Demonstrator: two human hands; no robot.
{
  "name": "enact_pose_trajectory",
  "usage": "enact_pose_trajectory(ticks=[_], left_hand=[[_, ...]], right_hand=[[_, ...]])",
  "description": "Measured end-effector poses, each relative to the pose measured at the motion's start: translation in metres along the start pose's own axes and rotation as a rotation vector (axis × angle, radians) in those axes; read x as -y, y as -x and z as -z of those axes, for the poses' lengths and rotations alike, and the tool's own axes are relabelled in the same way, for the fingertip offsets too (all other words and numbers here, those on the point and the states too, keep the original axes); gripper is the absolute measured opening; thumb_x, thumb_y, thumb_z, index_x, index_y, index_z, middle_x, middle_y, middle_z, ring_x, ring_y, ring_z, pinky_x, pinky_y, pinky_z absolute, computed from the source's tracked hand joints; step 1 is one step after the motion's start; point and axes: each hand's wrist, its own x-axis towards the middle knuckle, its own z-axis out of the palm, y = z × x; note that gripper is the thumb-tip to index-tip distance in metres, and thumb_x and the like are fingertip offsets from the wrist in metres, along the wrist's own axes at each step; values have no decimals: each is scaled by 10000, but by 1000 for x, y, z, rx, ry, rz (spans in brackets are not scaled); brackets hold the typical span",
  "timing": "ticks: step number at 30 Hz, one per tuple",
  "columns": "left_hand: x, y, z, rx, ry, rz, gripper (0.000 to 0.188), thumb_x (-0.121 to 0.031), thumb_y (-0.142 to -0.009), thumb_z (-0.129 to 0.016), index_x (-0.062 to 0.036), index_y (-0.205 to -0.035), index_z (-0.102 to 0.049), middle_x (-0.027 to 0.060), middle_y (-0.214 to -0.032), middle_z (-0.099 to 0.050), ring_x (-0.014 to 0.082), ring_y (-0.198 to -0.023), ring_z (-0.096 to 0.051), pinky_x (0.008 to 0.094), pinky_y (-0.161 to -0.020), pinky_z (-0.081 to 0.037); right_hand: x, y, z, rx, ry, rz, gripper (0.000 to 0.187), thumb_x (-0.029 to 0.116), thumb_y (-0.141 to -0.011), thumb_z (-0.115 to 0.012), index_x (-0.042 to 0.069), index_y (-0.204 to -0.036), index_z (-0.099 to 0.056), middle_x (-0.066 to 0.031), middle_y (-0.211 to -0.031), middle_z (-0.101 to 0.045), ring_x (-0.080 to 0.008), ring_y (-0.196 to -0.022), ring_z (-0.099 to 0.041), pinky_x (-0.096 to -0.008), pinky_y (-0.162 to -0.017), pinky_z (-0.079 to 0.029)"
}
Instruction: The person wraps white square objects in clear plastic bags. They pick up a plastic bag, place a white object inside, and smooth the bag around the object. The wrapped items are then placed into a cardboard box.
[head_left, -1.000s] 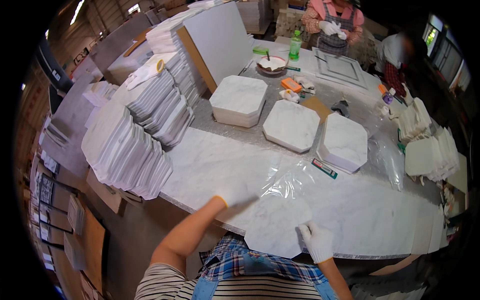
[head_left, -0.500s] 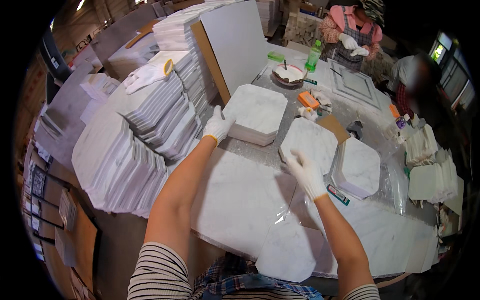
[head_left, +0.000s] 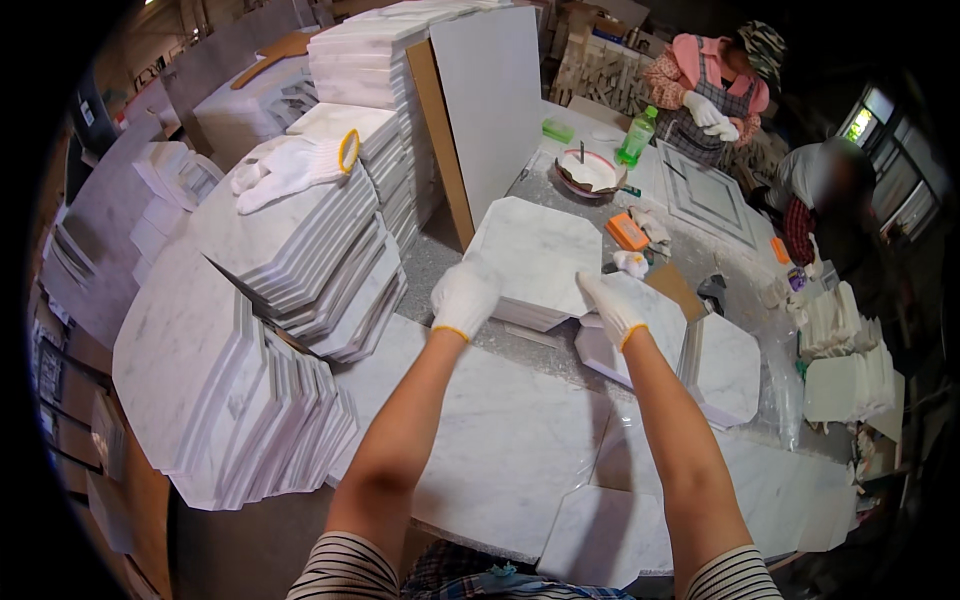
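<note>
A stack of pale, grey-veined octagonal marble tiles point(head_left: 535, 245) is between my hands. My left hand point(head_left: 467, 293), in a white knit glove with a yellow cuff, closes on its near left corner. My right hand point(head_left: 612, 305), gloved the same way, presses the near right corner with the fingers along the edge. Fingertips under the tiles are hidden. A strip of another tile shows below the stack. Just beyond my right wrist lies a second octagonal tile stack point(head_left: 658, 303), partly covered by that hand. Beside it stands a third octagonal stack point(head_left: 728, 365).
Tall marble stacks point(head_left: 290, 240) rise at left, topped by a spare glove point(head_left: 300, 170). A white board point(head_left: 490, 110) leans behind. Farther back are a bowl point(head_left: 590, 172), a green bottle point(head_left: 636, 138) and an orange box point(head_left: 627, 232). A co-worker point(head_left: 705, 90) stands across the table.
My right hand has moved from the second tile stack up and left to the stack between my hands. My left hand has shifted to that stack's near corner. The view has tilted slightly.
</note>
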Motion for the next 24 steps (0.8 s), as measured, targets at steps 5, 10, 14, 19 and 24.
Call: enact_pose_trajectory(ticks=[5,10,14,19,24], left_hand=[[13,13,-6,-16,167,4,438,-373,-868,-601,-6,-1101,-656,266,-931,-690,389,-869,-687,470,-768,-527],[1,24,-25,35,678,117,483,-231,-928,-618,3,-1348,-570,121,-855,-663,176,-575,-639,298,-518,-513],[4,41,-25,63,1157,341,464,-179,-941,-650,-19,-1363,-544,113,-925,-676,187,-654,-706,279,-456,-504],[-4,102,-14,247,1232,370,496,-315,-973,-629,33,-1317,-550,151,-1009,-676,251,-566,-679,289,-433,-513],[-2,171,-13,589,1206,306,497,-355,-972,-621,42,-1267,-568,158,-1019,-682,272,-609,-693,288,-450,-516]], right_hand=[[10,0,-7,-70,93,20,581,505,-947,-585,-39,-1145,-638,-94,-961,-675,-211,-844,-634,-375,-694,-508],[0,-16,1,-281,111,126,522,470,-993,-514,-27,-931,-660,-60,-801,-609,-156,-687,-531,-348,-609,-426],[27,34,-1,-273,143,271,477,423,-1017,-502,-16,-897,-643,-32,-763,-564,-119,-667,-460,-317,-595,-390],[-1,103,19,-294,29,298,379,339,-1040,-491,-8,-1008,-639,26,-861,-539,-84,-733,-395,-267,-643,-359],[-63,172,66,-334,12,376,271,240,-1060,-512,5,-970,-611,30,-876,-517,-71,-796,-402,-247,-704,-380]])
